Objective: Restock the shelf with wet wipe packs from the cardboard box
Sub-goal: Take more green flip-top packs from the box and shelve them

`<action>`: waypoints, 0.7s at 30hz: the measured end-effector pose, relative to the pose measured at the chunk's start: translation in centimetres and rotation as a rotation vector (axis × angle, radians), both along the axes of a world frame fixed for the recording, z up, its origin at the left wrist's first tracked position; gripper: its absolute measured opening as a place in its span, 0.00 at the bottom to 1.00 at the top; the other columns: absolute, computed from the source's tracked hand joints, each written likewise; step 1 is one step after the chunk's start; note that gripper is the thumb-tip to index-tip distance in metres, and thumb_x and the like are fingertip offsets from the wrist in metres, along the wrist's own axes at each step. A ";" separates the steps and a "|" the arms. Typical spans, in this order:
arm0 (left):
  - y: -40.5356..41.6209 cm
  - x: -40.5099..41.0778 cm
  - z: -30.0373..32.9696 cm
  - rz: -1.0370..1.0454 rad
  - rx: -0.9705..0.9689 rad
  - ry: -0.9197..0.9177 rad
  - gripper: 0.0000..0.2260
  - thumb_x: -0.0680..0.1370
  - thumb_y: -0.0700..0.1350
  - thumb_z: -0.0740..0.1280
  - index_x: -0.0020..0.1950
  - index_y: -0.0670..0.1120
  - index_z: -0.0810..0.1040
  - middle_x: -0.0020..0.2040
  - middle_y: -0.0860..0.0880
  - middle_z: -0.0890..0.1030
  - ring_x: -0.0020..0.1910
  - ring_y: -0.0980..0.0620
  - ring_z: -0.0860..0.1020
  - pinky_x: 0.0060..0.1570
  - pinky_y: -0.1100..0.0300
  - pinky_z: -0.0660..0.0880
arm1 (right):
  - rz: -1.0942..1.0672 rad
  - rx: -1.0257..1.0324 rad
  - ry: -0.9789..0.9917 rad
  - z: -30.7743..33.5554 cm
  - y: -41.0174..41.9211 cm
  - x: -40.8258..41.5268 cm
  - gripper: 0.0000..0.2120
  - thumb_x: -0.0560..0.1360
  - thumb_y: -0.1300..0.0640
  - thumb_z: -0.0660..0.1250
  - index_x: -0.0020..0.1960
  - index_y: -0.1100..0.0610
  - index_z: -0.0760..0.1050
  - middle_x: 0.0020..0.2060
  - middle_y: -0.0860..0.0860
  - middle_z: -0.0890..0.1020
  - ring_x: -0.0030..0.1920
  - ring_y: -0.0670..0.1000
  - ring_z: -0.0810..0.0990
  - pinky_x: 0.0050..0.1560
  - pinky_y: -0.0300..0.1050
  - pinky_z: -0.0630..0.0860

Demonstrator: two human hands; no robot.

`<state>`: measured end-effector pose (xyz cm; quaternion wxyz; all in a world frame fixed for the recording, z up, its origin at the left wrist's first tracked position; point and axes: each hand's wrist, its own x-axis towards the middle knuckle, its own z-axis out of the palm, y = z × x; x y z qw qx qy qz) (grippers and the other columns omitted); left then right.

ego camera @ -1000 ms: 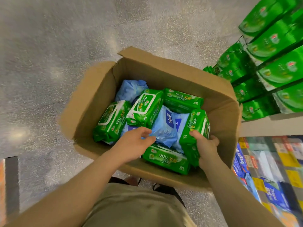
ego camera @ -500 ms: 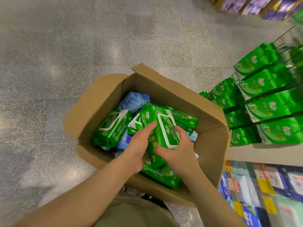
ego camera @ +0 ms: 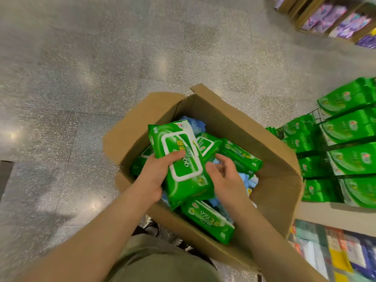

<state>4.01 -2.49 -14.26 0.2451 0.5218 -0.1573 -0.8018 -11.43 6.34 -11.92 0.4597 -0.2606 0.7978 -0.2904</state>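
Observation:
An open cardboard box [ego camera: 247,128] stands on the floor below me. It holds several green wet wipe packs [ego camera: 209,219] and some blue packs [ego camera: 194,123]. My left hand [ego camera: 155,177] grips one green wet wipe pack [ego camera: 180,157] above the box, thumb across its white lid, fingers underneath. My right hand [ego camera: 227,180] sits just right of that pack with loosely curled fingers; its thumb is at the pack's edge and it holds nothing. The shelf [ego camera: 333,213] at the right carries rows of the same green packs [ego camera: 350,127].
Speckled grey floor surrounds the box on the left and far side. Lower shelf tiers at the bottom right hold blue and mixed-colour packs [ego camera: 345,251]. A far display with purple goods [ego camera: 335,19] stands at the top right. My shoes show under the box's near edge.
The green pack came up out of the box from my right hand into both hands. Now the left hand alone grips it, and the right hand has let go.

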 end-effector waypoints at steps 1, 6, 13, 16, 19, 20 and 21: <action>-0.3 0.5 0.0 0.003 0.000 -0.001 0.14 0.75 0.40 0.74 0.61 0.44 0.83 0.53 0.42 0.87 0.49 0.42 0.87 0.39 0.51 0.83 | -0.049 0.058 0.019 -0.8 -0.2 -0.7 0.19 0.82 0.48 0.66 0.71 0.51 0.69 0.49 0.47 0.79 0.40 0.40 0.79 0.41 0.34 0.75; -1.0 2.4 -0.4 -0.010 -0.020 0.004 0.23 0.68 0.45 0.75 0.63 0.44 0.82 0.56 0.41 0.86 0.54 0.39 0.86 0.56 0.43 0.81 | -0.192 0.191 -0.067 -5.7 -0.4 -2.1 0.03 0.82 0.51 0.66 0.54 0.50 0.76 0.50 0.54 0.83 0.46 0.54 0.82 0.54 0.59 0.79; -1.2 3.9 -1.6 -0.040 -0.040 -0.019 0.25 0.67 0.43 0.76 0.64 0.42 0.81 0.55 0.40 0.86 0.51 0.39 0.86 0.49 0.46 0.83 | -0.304 0.156 -0.074 -10.7 -2.1 -2.4 0.11 0.75 0.49 0.71 0.53 0.53 0.76 0.38 0.53 0.78 0.38 0.52 0.75 0.45 0.54 0.72; -1.4 4.3 -2.1 -0.026 -0.028 -0.016 0.25 0.68 0.43 0.75 0.64 0.41 0.80 0.55 0.39 0.86 0.49 0.40 0.86 0.45 0.48 0.84 | -0.329 0.191 -0.133 -13.1 -3.4 -2.9 0.30 0.61 0.38 0.71 0.58 0.52 0.72 0.37 0.48 0.75 0.37 0.51 0.72 0.46 0.52 0.70; -1.5 4.7 -2.3 -0.005 -0.011 0.006 0.23 0.68 0.43 0.73 0.63 0.41 0.81 0.54 0.39 0.86 0.47 0.41 0.87 0.42 0.49 0.84 | -0.333 0.229 -0.248 -15.3 -4.8 -3.1 0.35 0.56 0.38 0.73 0.57 0.57 0.76 0.45 0.51 0.82 0.45 0.54 0.82 0.50 0.57 0.81; -1.5 4.8 -2.5 -0.001 -0.006 0.010 0.22 0.69 0.43 0.72 0.63 0.42 0.81 0.54 0.39 0.86 0.48 0.41 0.87 0.42 0.49 0.84 | -0.363 0.242 -0.269 -15.1 -5.5 -2.9 0.33 0.58 0.41 0.74 0.58 0.56 0.77 0.49 0.54 0.84 0.49 0.57 0.84 0.52 0.60 0.83; -1.5 5.0 -2.5 0.001 0.000 0.012 0.22 0.69 0.42 0.73 0.63 0.42 0.81 0.55 0.39 0.86 0.48 0.40 0.86 0.43 0.48 0.84 | -0.399 0.249 -0.289 -14.8 -6.0 -2.7 0.32 0.60 0.44 0.75 0.60 0.55 0.77 0.51 0.55 0.85 0.51 0.60 0.85 0.52 0.62 0.84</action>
